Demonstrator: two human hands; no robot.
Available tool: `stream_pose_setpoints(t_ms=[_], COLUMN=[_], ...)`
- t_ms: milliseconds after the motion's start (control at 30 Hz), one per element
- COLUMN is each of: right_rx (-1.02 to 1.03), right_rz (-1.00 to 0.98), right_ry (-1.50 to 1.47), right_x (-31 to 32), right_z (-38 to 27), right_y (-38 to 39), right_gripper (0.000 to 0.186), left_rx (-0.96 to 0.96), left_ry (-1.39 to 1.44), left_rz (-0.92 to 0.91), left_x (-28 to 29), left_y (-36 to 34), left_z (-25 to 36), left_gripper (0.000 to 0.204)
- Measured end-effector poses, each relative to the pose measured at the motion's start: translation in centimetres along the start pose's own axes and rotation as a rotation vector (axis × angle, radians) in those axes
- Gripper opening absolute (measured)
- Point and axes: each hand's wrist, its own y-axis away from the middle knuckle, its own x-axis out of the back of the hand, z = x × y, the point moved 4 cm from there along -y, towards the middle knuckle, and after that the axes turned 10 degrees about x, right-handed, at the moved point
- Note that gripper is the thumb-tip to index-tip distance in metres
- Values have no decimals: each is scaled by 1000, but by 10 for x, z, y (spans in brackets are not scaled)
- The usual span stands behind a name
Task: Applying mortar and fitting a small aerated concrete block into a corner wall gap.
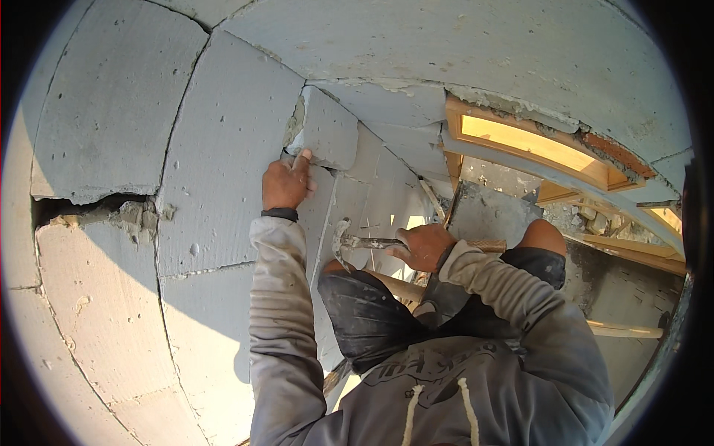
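Note:
My right hand (428,247) is wrapped around the handle of a hammer (372,242), in front of my knees. Its curved, mortar-smeared head points left toward the wall, and the wooden handle end sticks out past my wrist. My left hand (285,182) is closed, with finger and thumb tips at the lower left corner of a small grey block (327,130) set in the wall corner. Whatever lies between those fingers is hidden. Rough mortar (296,123) shows along that block's left edge.
A wall of large pale blocks (216,149) rises on the left, with a ragged gap (93,207) in one joint. At the right are a wooden window frame (535,141), rubble (599,219) and wooden planks (625,329). My bent knees (543,238) are below the hammer.

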Motion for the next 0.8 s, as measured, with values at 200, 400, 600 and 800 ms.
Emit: stream_pose_setpoints(t_ms=[200, 400, 600, 800], right_rx=[324, 29, -138, -291], right_rz=[22, 165, 368, 820], right_ry=[327, 180, -179, -1363], right_x=[63, 47, -44, -29], right_z=[-18, -7, 34, 15], right_y=[-36, -56, -25, -22], right_gripper=[47, 50, 59, 65], left_rx=[-79, -63, -64, -99], left_ry=[225, 151, -100, -319], left_rz=[59, 113, 106, 263], left_x=[76, 79, 15, -19], left_y=[50, 59, 15, -17], left_z=[14, 7, 7, -4], left_gripper=[50, 53, 62, 59])
